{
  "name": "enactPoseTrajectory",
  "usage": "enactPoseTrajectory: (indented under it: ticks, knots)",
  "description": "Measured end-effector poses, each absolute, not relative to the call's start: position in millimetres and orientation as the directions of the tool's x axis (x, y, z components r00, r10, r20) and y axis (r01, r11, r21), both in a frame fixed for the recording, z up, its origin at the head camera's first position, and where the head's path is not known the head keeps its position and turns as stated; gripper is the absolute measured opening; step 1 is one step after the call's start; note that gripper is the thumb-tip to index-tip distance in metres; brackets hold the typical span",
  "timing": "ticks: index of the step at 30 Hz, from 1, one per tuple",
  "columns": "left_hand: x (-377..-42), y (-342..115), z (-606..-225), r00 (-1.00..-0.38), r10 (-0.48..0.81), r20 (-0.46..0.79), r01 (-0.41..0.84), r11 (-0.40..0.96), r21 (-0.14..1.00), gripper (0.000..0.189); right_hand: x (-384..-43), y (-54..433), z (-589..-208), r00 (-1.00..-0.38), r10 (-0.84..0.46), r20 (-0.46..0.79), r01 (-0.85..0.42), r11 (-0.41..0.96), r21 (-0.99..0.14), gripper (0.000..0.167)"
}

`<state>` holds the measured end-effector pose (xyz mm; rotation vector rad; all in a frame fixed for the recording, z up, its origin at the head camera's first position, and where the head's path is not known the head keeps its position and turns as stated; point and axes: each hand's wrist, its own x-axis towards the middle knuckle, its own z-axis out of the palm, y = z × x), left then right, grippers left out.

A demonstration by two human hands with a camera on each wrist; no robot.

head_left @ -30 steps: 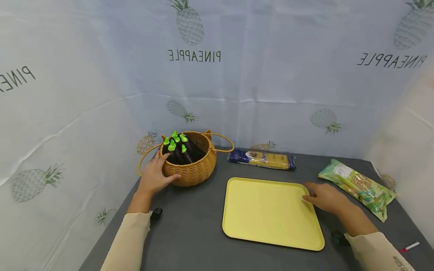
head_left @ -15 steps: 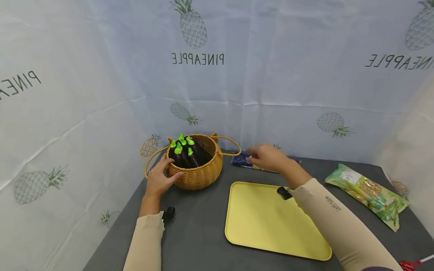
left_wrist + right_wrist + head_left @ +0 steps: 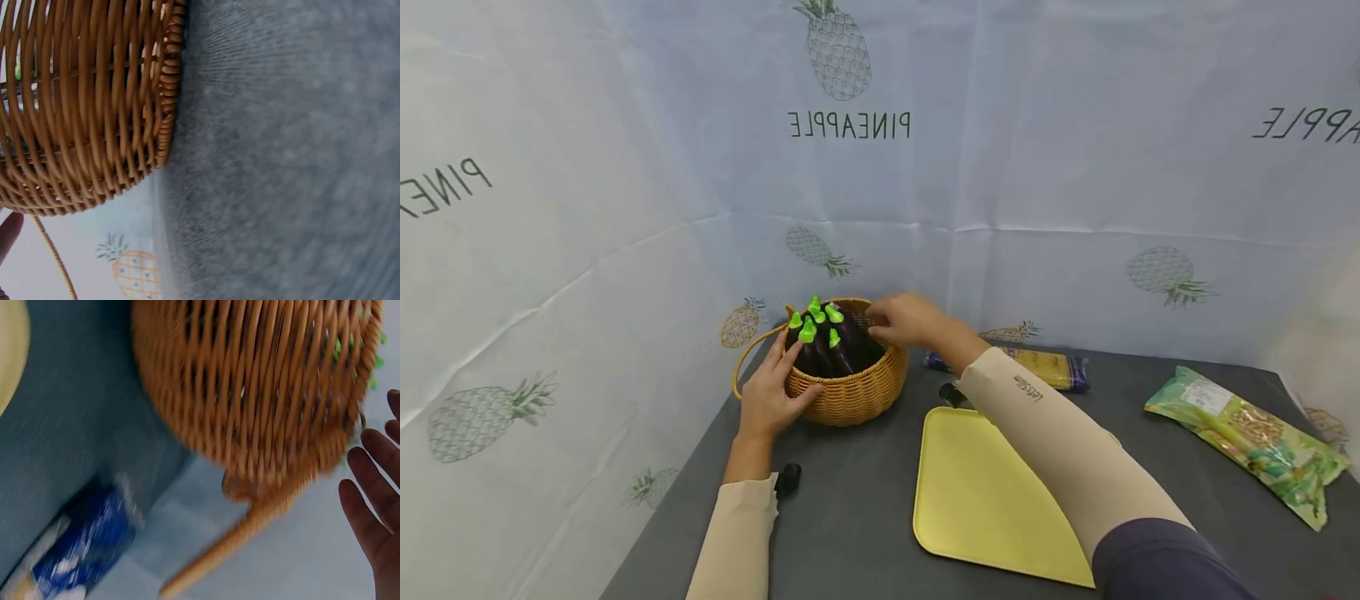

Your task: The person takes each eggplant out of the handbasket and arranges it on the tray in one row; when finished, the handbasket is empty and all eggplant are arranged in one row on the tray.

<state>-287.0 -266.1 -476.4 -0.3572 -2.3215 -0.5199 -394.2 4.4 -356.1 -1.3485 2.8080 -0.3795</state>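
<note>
Several dark purple eggplants [image 3: 823,354] with bright green stems sit in a round wicker basket [image 3: 850,402] at the back left of the table. My left hand [image 3: 769,402] rests against the basket's left side, fingers near the rim and thumb extended along the front. Over the basket's right rim reaches my right hand [image 3: 910,321], beside the eggplants. Its fingers [image 3: 365,509] look loosely extended in the right wrist view, with nothing held. A basket handle [image 3: 244,531] hangs outward there. In the left wrist view, woven wicker [image 3: 81,106] fills the upper left and one fingertip shows.
A yellow tray [image 3: 992,508] lies at the front centre, partly under my right forearm. Behind it is a blue-and-yellow plastic packet [image 3: 1045,368]. A green printed bag [image 3: 1247,437] lies on the right. Printed pineapple cloth [image 3: 1037,183] walls the back and left.
My right hand has moved from the tray's right edge, across above the blue-and-yellow packet, to the basket's right rim. My left hand stays at the basket. The view has turned slightly.
</note>
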Motion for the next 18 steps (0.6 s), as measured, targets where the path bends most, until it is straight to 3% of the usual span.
enactPoseTrajectory:
  ticks: [6, 11, 18]
  knots:
    - [-294, -268, -481, -0.618, 0.089, 0.782, 0.441, 0.862, 0.251, 0.091, -406, -33, -362, -0.657, -0.747, 0.106, -0.736, 0.604, -0.307, 0.041]
    - [-295, -268, -480, -0.596, 0.084, 0.799, 0.469, 0.844, 0.261, 0.087, -408, -49, -362, -0.714, -0.688, 0.131, -0.671, 0.618, -0.410, 0.041]
    - [-291, -264, -485, -0.609, 0.073, 0.790, 0.455, 0.848, 0.272, 0.087, -403, -64, -382, -0.712, -0.701, 0.049, -0.681, 0.671, -0.295, 0.047]
